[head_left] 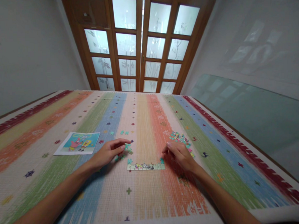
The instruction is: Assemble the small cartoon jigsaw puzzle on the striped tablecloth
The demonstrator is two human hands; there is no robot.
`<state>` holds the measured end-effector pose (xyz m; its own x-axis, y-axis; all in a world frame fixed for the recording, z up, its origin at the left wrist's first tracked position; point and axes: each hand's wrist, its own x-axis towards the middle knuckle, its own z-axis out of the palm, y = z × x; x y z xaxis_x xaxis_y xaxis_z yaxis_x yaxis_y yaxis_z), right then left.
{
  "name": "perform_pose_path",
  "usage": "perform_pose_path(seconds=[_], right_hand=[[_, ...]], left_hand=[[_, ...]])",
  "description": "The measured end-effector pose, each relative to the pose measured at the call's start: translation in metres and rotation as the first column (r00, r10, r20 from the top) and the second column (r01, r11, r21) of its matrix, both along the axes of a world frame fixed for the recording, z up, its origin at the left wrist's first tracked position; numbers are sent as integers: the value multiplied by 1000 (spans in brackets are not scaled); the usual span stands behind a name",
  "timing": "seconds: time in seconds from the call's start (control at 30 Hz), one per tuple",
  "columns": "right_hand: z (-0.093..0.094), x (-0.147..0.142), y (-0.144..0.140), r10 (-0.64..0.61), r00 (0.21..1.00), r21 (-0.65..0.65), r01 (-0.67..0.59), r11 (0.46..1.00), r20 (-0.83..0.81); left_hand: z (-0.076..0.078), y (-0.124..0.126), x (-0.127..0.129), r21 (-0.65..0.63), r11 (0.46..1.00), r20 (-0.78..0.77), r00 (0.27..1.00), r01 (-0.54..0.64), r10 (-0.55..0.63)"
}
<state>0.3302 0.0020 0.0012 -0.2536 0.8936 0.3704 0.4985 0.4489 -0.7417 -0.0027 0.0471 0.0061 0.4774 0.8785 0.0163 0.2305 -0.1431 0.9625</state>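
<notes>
A partly joined jigsaw puzzle [146,166] lies in front of me, a low strip with teal pieces rising at its left and right ends. My left hand [108,155] is open beside a small group of teal puzzle pieces [128,148], its index finger stretched out above them and the thumb lower. Just above the strip's right end, my right hand [178,154] has curled fingers. Whether a piece is between those fingertips is hidden. Behind that hand is a pile of mixed puzzle pieces [179,137], partly covered by it.
A printed reference picture [78,143] with two cartoon figures lies at the left. Several loose teal pieces [124,132] sit farther back. A striped patterned cloth [145,122] covers the table. Beyond stand wooden doors [139,59] with frosted panes; a pale glass panel [251,106] leans at the right.
</notes>
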Motion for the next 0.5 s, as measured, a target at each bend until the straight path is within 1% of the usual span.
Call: perform_pose_path(seconds=[0.07,0.13,0.23,0.33,0.4,0.43,0.5], right_hand=[[1,-1,0,20,1000,-7,-20,1000,9],[2,-1,0,34,999,-17,-34,999,7],[5,-1,-1,65,998,-35,-65,997,9],[9,-1,-3,148,989,-66,-149,987,-8],[11,-1,-5,238,968,-135,-248,959,-84],[12,-1,-7,289,948,-180,-311,933,-137],[12,-2,-9,385,891,-255,-441,860,-242]], left_hand=[[1,-1,0,17,1000,-54,998,23,-22],[0,-3,1,19,999,-70,997,39,-38],[-1,-5,3,-5,999,-57,997,55,-55],[-4,-7,6,-52,996,-2,998,65,-66],[-7,-9,9,-91,992,46,996,85,-81],[-7,-10,10,-108,989,69,993,100,-93],[-9,-14,15,-132,981,107,986,140,-126]])
